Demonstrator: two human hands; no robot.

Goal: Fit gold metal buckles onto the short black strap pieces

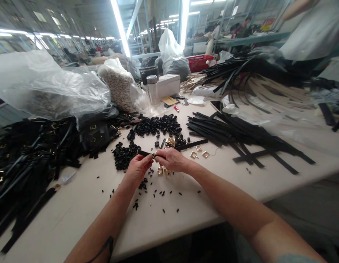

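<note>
A black strap point(193, 144) runs across both hands, one end showing beyond my left fingers and a long part extending right. My left hand point(138, 168) pinches it between thumb and fingers. Close against it, my right hand point(171, 159) is closed on the same strap, and a small gold-coloured piece shows between the fingertips, mostly hidden. Gold square buckles point(205, 154) lie right of my right hand, with more buckles point(160, 170) just below it. Black loops point(125, 155) are heaped beside my left hand, and small black bits point(162, 192) lie scattered nearer me.
Flat black straps point(213, 129) are piled on the right of the table point(202, 204). Dark straps with gold fittings point(35, 153) heap up at left. Behind stand a clear bottle point(152, 89), a white box point(168, 86) and plastic bags point(76, 87). A person point(314, 33) stands beyond.
</note>
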